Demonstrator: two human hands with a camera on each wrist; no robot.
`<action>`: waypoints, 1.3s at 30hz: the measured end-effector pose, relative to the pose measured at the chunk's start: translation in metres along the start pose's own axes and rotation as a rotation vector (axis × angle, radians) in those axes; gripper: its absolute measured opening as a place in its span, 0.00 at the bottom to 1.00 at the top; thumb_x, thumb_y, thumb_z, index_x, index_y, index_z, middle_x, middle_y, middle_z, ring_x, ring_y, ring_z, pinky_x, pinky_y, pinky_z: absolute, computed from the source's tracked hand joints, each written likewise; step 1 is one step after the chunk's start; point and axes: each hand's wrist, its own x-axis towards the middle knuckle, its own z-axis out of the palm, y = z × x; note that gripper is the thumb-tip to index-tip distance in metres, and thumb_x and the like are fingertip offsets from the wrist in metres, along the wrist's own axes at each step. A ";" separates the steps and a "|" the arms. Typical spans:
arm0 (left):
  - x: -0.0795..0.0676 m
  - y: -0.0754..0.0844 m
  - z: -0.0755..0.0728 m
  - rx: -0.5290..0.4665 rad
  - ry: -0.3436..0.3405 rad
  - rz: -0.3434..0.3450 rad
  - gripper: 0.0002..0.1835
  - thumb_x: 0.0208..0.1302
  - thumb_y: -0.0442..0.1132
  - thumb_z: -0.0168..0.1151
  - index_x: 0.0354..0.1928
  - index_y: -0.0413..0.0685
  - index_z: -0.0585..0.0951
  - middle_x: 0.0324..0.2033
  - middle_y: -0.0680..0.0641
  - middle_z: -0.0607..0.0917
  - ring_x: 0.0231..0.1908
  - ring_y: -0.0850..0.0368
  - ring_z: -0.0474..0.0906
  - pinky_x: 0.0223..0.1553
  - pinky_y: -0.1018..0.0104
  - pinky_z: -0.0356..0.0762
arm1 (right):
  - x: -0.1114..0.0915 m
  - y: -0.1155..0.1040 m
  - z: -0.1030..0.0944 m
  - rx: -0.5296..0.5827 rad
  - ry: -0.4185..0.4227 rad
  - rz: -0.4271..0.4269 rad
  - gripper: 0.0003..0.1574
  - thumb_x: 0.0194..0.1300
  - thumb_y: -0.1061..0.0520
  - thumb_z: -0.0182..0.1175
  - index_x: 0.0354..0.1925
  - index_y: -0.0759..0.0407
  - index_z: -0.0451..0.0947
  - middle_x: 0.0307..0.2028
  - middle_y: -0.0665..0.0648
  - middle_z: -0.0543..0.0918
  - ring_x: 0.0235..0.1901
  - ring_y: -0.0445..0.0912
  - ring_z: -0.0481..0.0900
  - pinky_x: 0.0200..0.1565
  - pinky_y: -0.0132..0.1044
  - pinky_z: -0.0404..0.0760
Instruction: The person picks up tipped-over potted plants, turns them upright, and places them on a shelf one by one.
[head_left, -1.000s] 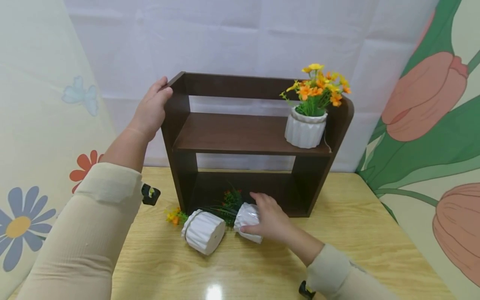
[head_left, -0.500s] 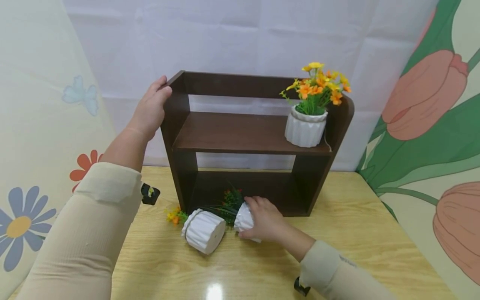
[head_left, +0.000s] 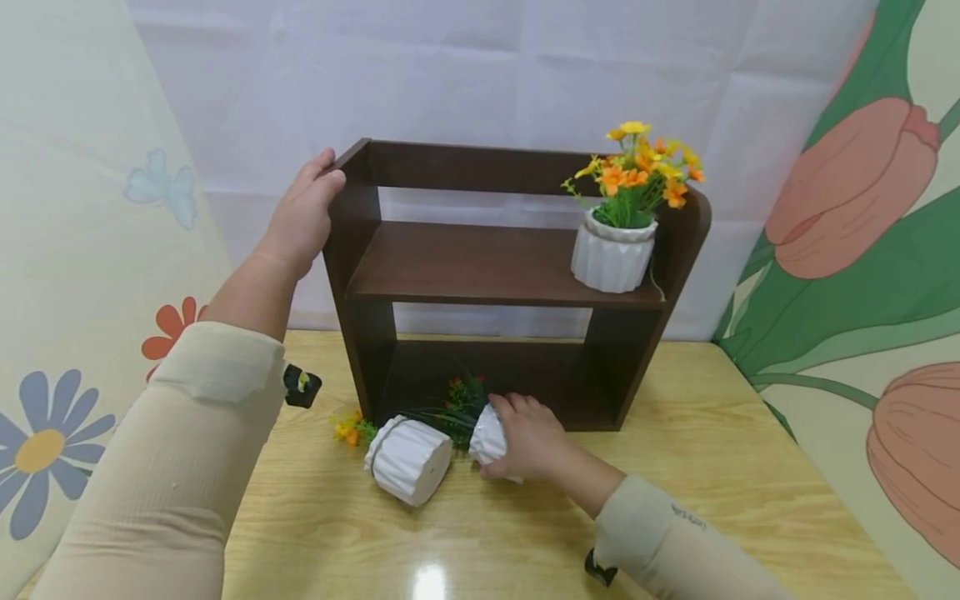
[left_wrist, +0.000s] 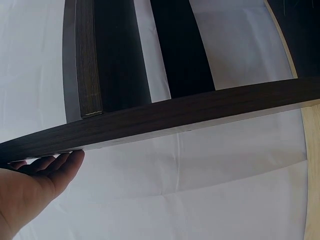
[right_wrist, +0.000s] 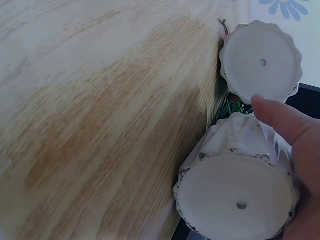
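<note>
My left hand (head_left: 298,221) rests against the upper left side of a dark brown two-tier shelf (head_left: 465,287). In the left wrist view its fingertips touch the outer face of the side panel (left_wrist: 165,117). With thumb and fingers spread round it, my right hand (head_left: 534,442) grips a small white fluted flowerpot (head_left: 487,437), which lies on its side at the shelf's front. The pot's holed base (right_wrist: 235,197) faces the right wrist camera. Its green plant with red flowers (head_left: 463,400) points toward the shelf. Left of it lies a second white flowerpot (head_left: 408,461), untouched.
Yellow flowers (head_left: 352,430) stick out beyond the second pot. An upright white pot (head_left: 613,250) with orange and yellow flowers stands at the right end of the upper tier. Everything stands on a wood-grain table (head_left: 322,533), with a white cloth (head_left: 465,67) behind.
My right hand has moved slightly left and closed round the smaller pot, covering more of it. The left hand stays on the shelf side. Both lying pots keep their places.
</note>
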 end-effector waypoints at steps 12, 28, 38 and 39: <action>-0.001 0.000 0.000 -0.015 0.000 0.005 0.33 0.75 0.57 0.29 0.78 0.65 0.43 0.79 0.55 0.41 0.78 0.52 0.38 0.75 0.41 0.40 | 0.002 -0.003 0.003 -0.046 -0.001 0.033 0.68 0.38 0.32 0.77 0.71 0.57 0.60 0.58 0.64 0.76 0.57 0.58 0.75 0.56 0.53 0.75; -0.002 0.000 0.002 -0.013 0.013 0.022 0.33 0.75 0.56 0.30 0.79 0.61 0.44 0.79 0.54 0.44 0.77 0.53 0.40 0.76 0.46 0.42 | -0.003 0.007 0.012 0.054 0.106 -0.007 0.64 0.41 0.35 0.75 0.70 0.59 0.62 0.58 0.64 0.77 0.57 0.59 0.75 0.58 0.54 0.74; -0.002 0.000 0.002 -0.009 0.018 0.023 0.33 0.75 0.56 0.30 0.79 0.62 0.45 0.79 0.55 0.44 0.77 0.53 0.41 0.76 0.46 0.42 | -0.012 0.015 0.019 0.173 0.258 0.005 0.63 0.39 0.37 0.75 0.69 0.60 0.64 0.57 0.64 0.78 0.56 0.61 0.76 0.56 0.55 0.76; -0.002 0.001 0.002 -0.006 0.019 0.022 0.33 0.75 0.56 0.30 0.79 0.62 0.45 0.79 0.55 0.44 0.77 0.53 0.40 0.76 0.46 0.42 | -0.013 0.015 0.020 0.184 0.261 0.014 0.63 0.39 0.37 0.75 0.69 0.59 0.64 0.58 0.64 0.77 0.56 0.61 0.75 0.57 0.56 0.75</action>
